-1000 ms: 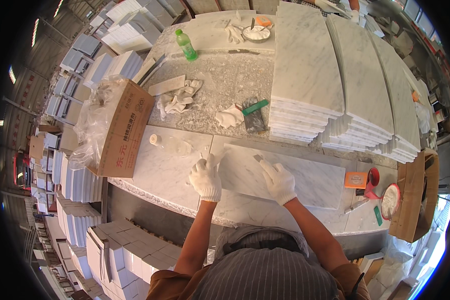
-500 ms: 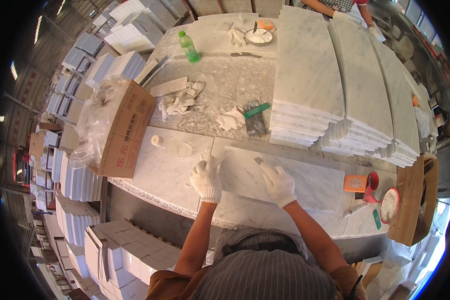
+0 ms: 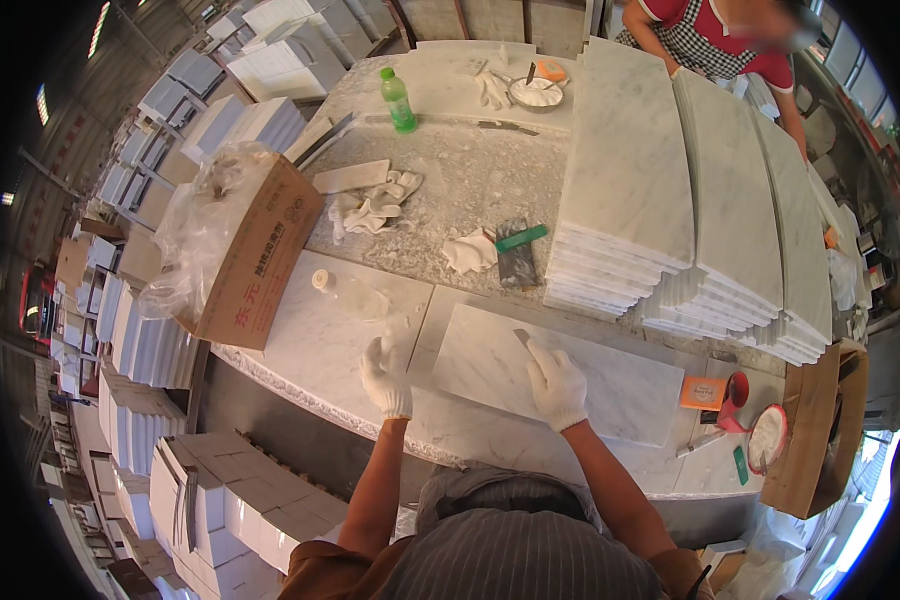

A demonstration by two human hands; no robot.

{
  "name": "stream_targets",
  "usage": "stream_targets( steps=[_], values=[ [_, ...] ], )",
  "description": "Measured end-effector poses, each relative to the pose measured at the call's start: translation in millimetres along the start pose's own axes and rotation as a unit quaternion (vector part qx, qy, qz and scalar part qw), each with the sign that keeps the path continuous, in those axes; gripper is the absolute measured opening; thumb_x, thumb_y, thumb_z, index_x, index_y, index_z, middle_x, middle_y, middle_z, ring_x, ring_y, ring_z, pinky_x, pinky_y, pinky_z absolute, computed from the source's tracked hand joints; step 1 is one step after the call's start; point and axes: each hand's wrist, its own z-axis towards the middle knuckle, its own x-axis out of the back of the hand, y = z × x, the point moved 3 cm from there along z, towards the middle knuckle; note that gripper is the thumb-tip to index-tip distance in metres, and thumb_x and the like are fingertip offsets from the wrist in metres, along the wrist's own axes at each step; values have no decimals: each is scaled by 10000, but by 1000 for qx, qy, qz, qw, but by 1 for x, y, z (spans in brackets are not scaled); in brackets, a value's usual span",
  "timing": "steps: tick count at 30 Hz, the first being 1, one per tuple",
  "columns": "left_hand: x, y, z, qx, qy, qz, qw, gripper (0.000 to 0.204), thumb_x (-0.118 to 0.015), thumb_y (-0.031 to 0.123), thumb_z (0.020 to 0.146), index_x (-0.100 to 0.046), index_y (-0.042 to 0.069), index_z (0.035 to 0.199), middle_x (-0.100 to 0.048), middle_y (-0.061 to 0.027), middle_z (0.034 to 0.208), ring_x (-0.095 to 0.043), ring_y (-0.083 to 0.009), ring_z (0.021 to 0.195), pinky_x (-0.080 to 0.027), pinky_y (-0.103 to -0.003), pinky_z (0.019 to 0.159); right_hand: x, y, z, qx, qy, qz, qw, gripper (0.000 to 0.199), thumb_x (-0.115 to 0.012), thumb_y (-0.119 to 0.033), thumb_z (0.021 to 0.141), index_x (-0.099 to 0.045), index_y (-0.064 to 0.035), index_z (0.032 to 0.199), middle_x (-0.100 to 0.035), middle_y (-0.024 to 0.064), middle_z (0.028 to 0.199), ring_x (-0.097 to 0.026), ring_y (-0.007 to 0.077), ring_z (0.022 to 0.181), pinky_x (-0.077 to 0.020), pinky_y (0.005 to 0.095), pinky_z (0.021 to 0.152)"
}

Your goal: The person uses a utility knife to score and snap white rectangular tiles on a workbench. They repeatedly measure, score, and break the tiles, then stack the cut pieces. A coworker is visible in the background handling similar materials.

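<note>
A white marble slab [image 3: 610,385] with grey veins lies on the worktable before me. My right hand [image 3: 555,385], in a white knitted glove, rests over the slab, closed on a small dark flat blade [image 3: 522,337] whose end shows past the fingertips. My left hand [image 3: 384,378], gloved alike, hovers just left of the slab's left edge. Its fingers are loosely bent and the thumb stands apart, with nothing seen in it. A clear plastic bottle [image 3: 355,297] with a white cap lies on its side beyond the left hand.
Stacked marble slabs [image 3: 625,170] rise at the far right; another person [image 3: 715,40] stands behind them. A cardboard box [image 3: 260,255] stands left. Farther back are a green bottle [image 3: 398,102], gloves [image 3: 375,205] and a bowl of white paste [image 3: 536,92]. A red-rimmed bowl [image 3: 767,438] sits at right.
My left hand has drawn away leftward from the slab's edge. The right hand stays over the slab with the blade. The whole view has shifted slightly, and the other person shows more.
</note>
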Motion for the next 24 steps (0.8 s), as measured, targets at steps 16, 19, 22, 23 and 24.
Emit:
stream_targets(
  steps=[16,19,22,23,24],
  values=[
    [27,-14,18,44,-2,152,987,455,-763,239,822,-643,76,1229,-643,-161,1014,-572,-326,1042,-460,-422,928,30,4,-18,-114,-75,37,990,340,-665,-123,892,-683,-94,1231,-688,176,1168,-660,374,1034,-528,448,901],
    [23,-12,15,49,-19,160,986,537,-749,199,827,-604,57,1324,-653,-207,1132,-595,-363,1077,-470,-430,972,46,16,-39,-21,30,33,999,372,-658,-97,888,-677,-86,1259,-690,193,1113,-660,342,1018,-530,428,850],
    [31,-39,9,32,-20,124,992,634,-747,148,814,-533,12,1395,-601,-237,1325,-595,-375,1194,-456,-424,1056,70,21,-56,-58,97,135,984,366,-624,-61,908,-665,-57,1272,-714,135,1049,-685,265,924,-542,379,797],
    [34,-56,9,24,-14,118,993,668,-749,138,807,-509,1,1415,-577,-241,1376,-588,-372,1231,-446,-422,1082,76,28,-68,-119,86,153,977,364,-613,-56,919,-659,-46,1279,-708,108,1016,-669,224,878,-537,351,767],
    [32,-40,1,25,-24,119,992,679,-756,139,804,-505,15,1422,-582,-236,1363,-586,-379,1220,-452,-442,1067,88,42,-87,-184,81,165,965,361,-602,-51,930,-654,-36,1287,-701,82,983,-652,184,833,-532,324,736]
  ],
)
